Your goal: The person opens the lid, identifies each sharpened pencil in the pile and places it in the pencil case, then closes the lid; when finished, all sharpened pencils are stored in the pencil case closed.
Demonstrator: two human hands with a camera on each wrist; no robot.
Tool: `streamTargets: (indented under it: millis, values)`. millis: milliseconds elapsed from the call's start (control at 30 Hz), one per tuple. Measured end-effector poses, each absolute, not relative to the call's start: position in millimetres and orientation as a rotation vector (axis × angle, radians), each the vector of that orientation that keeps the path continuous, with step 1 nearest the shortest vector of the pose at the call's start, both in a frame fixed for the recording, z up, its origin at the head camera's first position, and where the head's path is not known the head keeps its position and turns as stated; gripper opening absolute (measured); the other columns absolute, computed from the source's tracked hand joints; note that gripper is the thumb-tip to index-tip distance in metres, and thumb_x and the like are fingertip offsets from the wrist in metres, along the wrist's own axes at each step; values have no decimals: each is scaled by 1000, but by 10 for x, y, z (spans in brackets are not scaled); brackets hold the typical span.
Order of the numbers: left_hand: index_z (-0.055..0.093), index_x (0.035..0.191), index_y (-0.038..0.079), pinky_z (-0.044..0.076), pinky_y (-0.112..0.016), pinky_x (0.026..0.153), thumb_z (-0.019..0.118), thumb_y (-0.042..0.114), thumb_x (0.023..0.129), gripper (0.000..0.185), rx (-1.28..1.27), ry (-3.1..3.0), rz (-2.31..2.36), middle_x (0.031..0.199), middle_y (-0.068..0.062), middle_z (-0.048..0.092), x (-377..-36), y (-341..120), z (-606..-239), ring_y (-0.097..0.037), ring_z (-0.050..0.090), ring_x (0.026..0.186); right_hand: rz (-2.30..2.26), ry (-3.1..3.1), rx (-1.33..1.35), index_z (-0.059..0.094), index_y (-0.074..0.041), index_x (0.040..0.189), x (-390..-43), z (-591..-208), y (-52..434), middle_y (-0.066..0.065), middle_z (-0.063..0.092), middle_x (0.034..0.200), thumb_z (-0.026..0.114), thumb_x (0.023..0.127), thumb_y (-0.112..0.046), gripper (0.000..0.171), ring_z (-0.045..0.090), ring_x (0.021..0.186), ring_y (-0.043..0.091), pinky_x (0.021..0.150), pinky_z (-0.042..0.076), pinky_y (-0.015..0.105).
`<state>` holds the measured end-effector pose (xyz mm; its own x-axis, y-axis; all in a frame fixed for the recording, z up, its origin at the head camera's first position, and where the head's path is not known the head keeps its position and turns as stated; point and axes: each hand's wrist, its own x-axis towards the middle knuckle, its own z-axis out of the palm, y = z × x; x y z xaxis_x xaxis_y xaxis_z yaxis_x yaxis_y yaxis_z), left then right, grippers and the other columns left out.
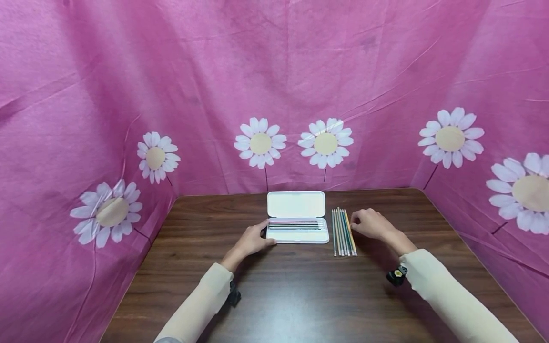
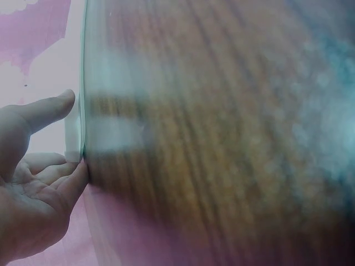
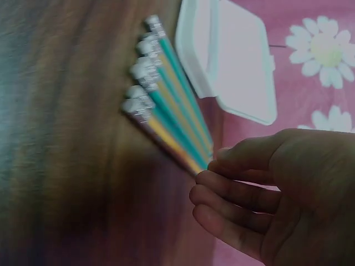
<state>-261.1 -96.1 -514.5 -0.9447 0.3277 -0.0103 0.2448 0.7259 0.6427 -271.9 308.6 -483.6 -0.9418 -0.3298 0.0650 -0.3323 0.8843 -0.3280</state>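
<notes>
Pencils (image 1: 343,232) — slim, green-yellow, silver-capped — touched by curled right hand (image 1: 370,224); left hand (image 1: 253,240) relaxed at case (image 1: 298,230).

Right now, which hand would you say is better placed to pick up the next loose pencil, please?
Probably the right hand: its fingertips are at the loose pencils, while the left hand touches the open case.

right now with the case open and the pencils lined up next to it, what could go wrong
The loose pencils lie side by side, and the right hand at their far ends could nudge them into rolling apart. The open pencil case is only touched at its end by the left hand, so it may slide.
</notes>
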Motion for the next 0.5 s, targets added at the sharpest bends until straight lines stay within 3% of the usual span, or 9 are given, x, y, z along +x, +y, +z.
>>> streamTargets:
  millis: [233, 500]
  values:
    - [46, 160, 0, 44, -54, 122, 83, 30, 93, 82, 481, 2803, 1025, 156, -25, 55, -2613, -966, -5135, -40, 54, 145, 549, -3059, 456, 71, -16, 78, -2666, -5002, 3074, -1, 70, 78, 75, 94, -18, 17, 59, 71, 18, 67, 51, 43]
    - [46, 159, 0, 44, -54, 122, 84, 29, 92, 83, 478, 2794, 1039, 156, -25, 56, -2603, -964, -5132, -41, 54, 145, 595, -3077, 361, 63, -16, 73, -2832, -5263, 3220, 2, 64, 72, 76, 86, -23, 19, 59, 67, 23, 61, 49, 45]
